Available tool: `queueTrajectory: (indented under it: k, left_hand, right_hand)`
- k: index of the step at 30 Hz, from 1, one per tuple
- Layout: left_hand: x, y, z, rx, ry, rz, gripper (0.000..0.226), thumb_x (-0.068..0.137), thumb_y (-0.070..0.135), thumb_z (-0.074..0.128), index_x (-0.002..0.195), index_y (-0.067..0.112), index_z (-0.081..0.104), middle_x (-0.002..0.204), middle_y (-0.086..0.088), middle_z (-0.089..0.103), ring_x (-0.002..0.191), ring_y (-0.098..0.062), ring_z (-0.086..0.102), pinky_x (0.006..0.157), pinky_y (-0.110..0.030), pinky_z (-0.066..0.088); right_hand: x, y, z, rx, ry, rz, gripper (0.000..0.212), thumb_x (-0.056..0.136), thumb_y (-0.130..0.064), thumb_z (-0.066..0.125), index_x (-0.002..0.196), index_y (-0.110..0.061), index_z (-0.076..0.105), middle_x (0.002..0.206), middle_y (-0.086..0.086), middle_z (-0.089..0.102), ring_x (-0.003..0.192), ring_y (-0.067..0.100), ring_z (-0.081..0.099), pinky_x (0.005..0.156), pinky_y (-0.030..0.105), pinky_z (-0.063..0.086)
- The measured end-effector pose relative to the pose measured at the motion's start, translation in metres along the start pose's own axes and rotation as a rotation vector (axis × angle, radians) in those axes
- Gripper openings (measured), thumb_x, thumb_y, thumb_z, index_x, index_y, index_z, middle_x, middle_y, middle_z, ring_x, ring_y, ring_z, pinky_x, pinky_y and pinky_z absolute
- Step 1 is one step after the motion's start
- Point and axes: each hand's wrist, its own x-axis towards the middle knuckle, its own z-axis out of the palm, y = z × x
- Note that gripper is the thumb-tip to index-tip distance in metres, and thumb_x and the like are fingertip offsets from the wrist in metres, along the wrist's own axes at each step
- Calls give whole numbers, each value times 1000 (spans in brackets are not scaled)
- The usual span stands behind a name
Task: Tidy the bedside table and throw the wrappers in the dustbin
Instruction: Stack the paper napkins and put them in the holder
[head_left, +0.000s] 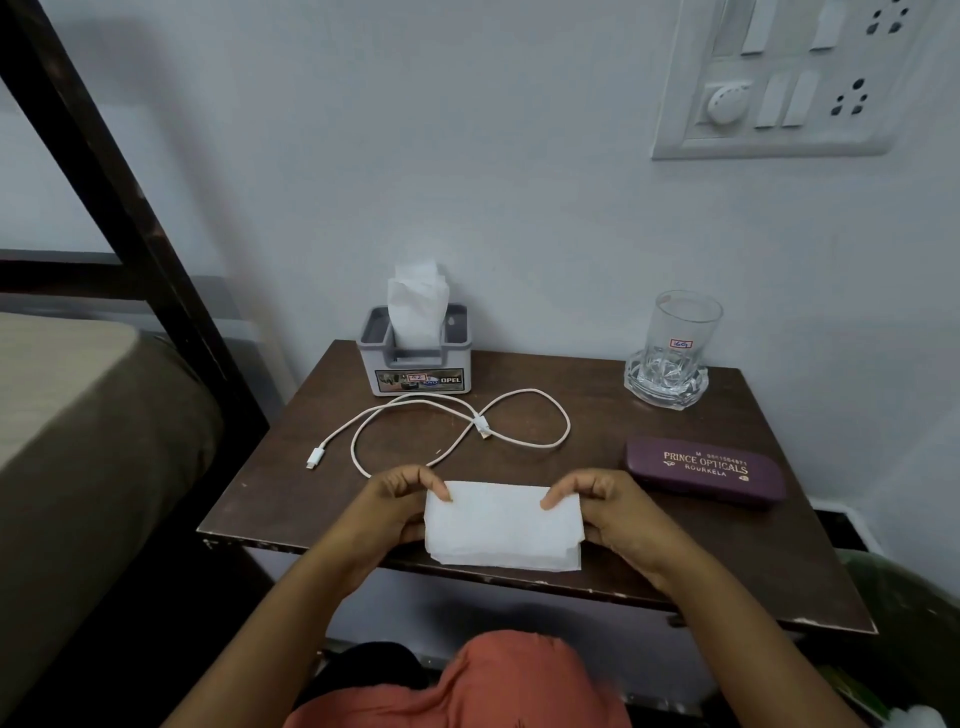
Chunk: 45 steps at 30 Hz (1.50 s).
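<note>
The folded tissue stack (501, 527) sits right at the front edge of the bedside table (597, 410). The left hand (395, 512) and right hand (613, 514) each pinch a top corner, fingers curled onto it.

My guess at the risk: the layers look loose, so a sloppy lift could fan them out or drop some off the edge. The cable (441, 421) just behind could snag too.

Further back are a tissue holder (415, 358), a glass (675, 348) and a glasses case (704, 470). I can't spot any wrappers. The green thing (893, 613) cut off at bottom right might be the dustbin, can't tell.
</note>
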Motion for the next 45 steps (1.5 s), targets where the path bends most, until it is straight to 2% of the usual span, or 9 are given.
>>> queueTrajectory:
  k: [4,9,13,17,23,29,33,37,45]
  left_hand:
    - [3,-4,-1,-4,6,28,44,93,-7,44,65,16,68,84,-7,75,78,-17,72,60,-22,57]
    - [5,-5,-1,-119,40,7,27,93,-4,43,98,12,63,100,-7,75,87,-16,71,67,-25,58]
    - [11,1,-3,-165,57,-142,27,96,27,41,104,12,62,97,-10,75,82,-19,73,61,-28,56]
    - [15,8,5,149,11,-146,50,70,61,67,97,20,73,87,1,76,77,-9,71,61,-22,54]
    - [19,12,11,331,-23,-76,8,78,25,74,79,18,79,78,-1,77,68,-9,69,61,-20,54]
    - [16,14,11,421,22,25,14,79,17,74,69,25,78,77,4,77,68,-4,69,62,-14,51]
    - [13,20,15,563,46,179,20,78,18,75,65,33,75,71,14,75,67,3,65,64,-11,49]
    - [5,31,26,797,49,342,19,79,23,73,68,39,73,75,15,74,75,5,66,67,-14,51]
    - [-8,49,26,946,95,341,8,78,34,72,73,40,74,78,17,73,78,-1,65,75,-37,54]
  right_hand:
    - [-2,6,0,-144,89,-183,43,80,21,43,61,-9,66,83,10,73,78,21,68,67,21,52]
    - [-5,10,1,-303,177,-352,46,66,27,37,53,-12,57,92,10,71,89,17,66,79,26,52]
    - [-5,13,3,-310,211,-426,45,61,28,36,51,-12,54,91,11,71,87,14,66,78,24,50]
    - [-5,14,3,-327,202,-446,44,59,28,35,50,-11,52,93,7,72,88,11,66,77,19,49]
    - [-5,14,4,-357,217,-428,48,62,28,38,48,-16,53,95,2,70,89,4,64,78,14,47]
    - [-8,13,1,-352,208,-402,52,72,26,41,56,-18,64,103,2,67,97,6,63,83,21,46]
    - [-13,-4,8,-424,206,-446,34,81,6,53,89,-21,71,104,-10,67,101,0,59,90,18,44]
    - [-10,-26,31,-800,20,-410,22,87,-45,56,99,-30,66,99,-17,68,94,-2,59,85,22,43]
    - [-10,-41,25,-864,14,-290,11,87,-43,56,85,-38,66,89,-15,69,83,1,61,72,29,46]
